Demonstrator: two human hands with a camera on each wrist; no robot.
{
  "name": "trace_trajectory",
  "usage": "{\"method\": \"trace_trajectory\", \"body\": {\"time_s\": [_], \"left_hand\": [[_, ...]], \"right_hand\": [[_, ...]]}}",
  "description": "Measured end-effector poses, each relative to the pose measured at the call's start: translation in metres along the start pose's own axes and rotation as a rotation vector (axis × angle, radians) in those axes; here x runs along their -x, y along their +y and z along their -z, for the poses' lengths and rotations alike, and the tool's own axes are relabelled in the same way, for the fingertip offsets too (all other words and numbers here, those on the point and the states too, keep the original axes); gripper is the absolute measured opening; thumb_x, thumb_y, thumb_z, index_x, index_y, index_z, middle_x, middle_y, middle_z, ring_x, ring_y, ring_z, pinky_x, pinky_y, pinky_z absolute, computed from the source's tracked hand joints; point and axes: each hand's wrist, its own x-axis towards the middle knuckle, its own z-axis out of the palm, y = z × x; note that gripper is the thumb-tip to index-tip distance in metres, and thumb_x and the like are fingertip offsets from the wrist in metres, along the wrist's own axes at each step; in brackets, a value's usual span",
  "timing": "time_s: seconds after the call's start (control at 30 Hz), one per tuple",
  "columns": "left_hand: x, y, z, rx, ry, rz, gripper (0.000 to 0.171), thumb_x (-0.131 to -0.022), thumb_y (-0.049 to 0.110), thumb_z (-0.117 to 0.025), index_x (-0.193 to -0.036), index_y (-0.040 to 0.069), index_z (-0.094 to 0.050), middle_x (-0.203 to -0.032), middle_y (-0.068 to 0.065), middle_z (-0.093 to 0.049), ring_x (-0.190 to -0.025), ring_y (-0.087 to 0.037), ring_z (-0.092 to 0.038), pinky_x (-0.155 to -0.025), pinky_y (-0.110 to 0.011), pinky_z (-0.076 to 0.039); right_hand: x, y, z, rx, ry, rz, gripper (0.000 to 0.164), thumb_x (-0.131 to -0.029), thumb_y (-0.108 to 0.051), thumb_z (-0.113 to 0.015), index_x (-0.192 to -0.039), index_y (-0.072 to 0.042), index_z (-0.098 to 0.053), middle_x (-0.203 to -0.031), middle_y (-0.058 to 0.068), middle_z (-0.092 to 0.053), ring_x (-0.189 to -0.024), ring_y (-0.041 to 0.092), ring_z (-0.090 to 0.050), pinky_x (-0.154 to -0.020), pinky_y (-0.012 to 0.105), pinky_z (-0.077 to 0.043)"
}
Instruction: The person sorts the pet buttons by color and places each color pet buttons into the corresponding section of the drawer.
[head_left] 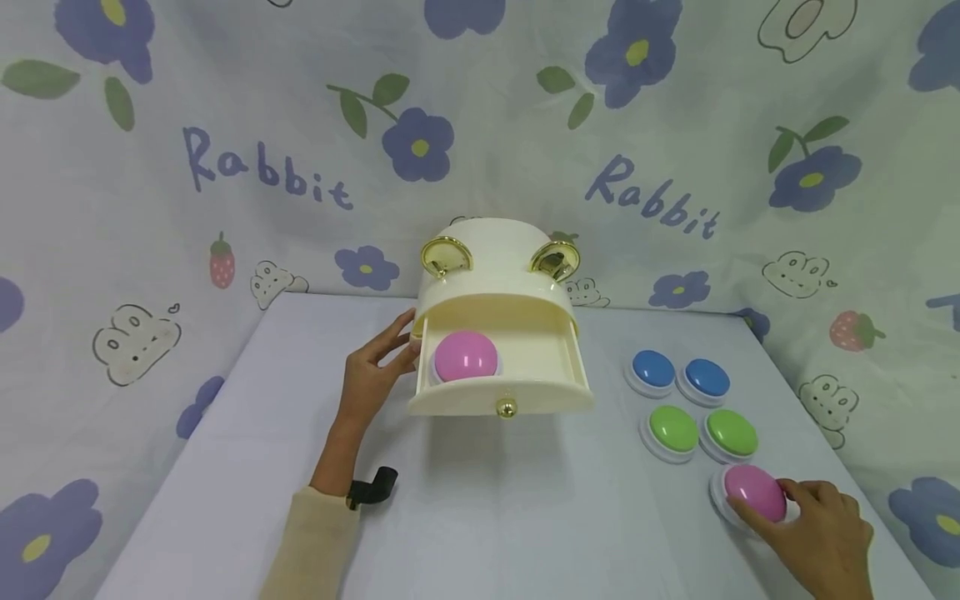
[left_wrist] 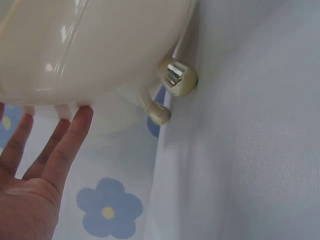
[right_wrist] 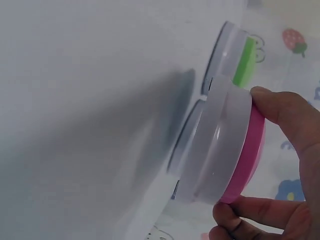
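Note:
A cream box with gold-rimmed ears stands at the middle back, its front drawer pulled out. Inside, on the drawer's left side, lies a pink push button with a white base. My left hand is at the box's left side; in the left wrist view its straight fingers reach up to the cream wall. At the front right, my right hand pinches another pink push button between thumb and fingers. The right wrist view shows this button edge-on, its shadow cast across the white tabletop.
Two green buttons sit just beyond the right hand, and two blue buttons farther back. The white table ends against a flower-and-rabbit patterned cloth. Small rounded feet support the box.

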Motion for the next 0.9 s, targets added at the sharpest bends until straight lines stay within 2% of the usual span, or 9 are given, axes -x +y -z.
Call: {"method": "trace_trajectory", "body": {"time_s": [0.27, 0.4, 0.57, 0.8, 0.9], "left_hand": [[0.001, 0.001, 0.001, -0.007, -0.001, -0.011, 0.052, -0.095, 0.019, -0.072, -0.145, 0.018, -0.056, -0.148, -0.001, -0.052, -0.126, -0.028, -0.057, -0.082, -0.031, -0.062], [0.001, 0.0, 0.0, 0.002, -0.003, -0.011, 0.052, -0.096, 0.019, -0.071, -0.145, 0.017, -0.055, -0.148, -0.003, -0.052, -0.127, -0.031, -0.056, -0.083, -0.031, -0.061], [0.001, 0.0, 0.0, 0.013, 0.002, -0.007, 0.052, -0.096, 0.018, -0.071, -0.145, 0.017, -0.055, -0.148, -0.002, -0.052, -0.127, -0.031, -0.056, -0.083, -0.031, -0.061], [0.001, 0.001, 0.0, 0.008, 0.003, 0.003, 0.052, -0.095, 0.018, -0.072, -0.145, 0.018, -0.056, -0.147, 0.0, -0.053, -0.126, -0.026, -0.057, -0.083, -0.032, -0.062], [0.001, 0.002, 0.0, -0.001, 0.0, 0.005, 0.052, -0.095, 0.018, -0.072, -0.145, 0.018, -0.056, -0.147, 0.001, -0.053, -0.126, -0.026, -0.057, -0.082, -0.031, -0.062]], "right_hand": [[0.0, -0.018, 0.023, -0.061, 0.041, 0.098, 0.093, -0.076, -0.061, -0.079, -0.122, 0.016, -0.057, -0.117, 0.04, -0.045, -0.109, 0.056, -0.036, -0.088, 0.077, -0.035], [-0.002, -0.031, 0.037, -0.101, 0.127, 0.218, 0.085, -0.075, -0.056, -0.083, -0.117, 0.014, -0.062, -0.112, 0.037, -0.05, -0.104, 0.054, -0.04, -0.08, 0.075, -0.039], [-0.003, -0.051, 0.054, -0.176, 0.209, 0.365, 0.076, -0.069, -0.048, -0.09, -0.11, 0.012, -0.067, -0.106, 0.029, -0.053, -0.099, 0.047, -0.044, -0.07, 0.065, -0.042], [-0.004, -0.084, 0.082, -0.263, 0.211, 0.478, 0.069, -0.068, -0.041, -0.093, -0.112, 0.007, -0.069, -0.108, 0.024, -0.054, -0.104, 0.047, -0.042, -0.072, 0.065, -0.039], [-0.005, -0.098, 0.096, -0.298, 0.214, 0.51, 0.066, -0.069, -0.038, -0.093, -0.113, 0.005, -0.069, -0.112, 0.023, -0.054, -0.107, 0.047, -0.042, -0.068, 0.059, -0.041]]}}
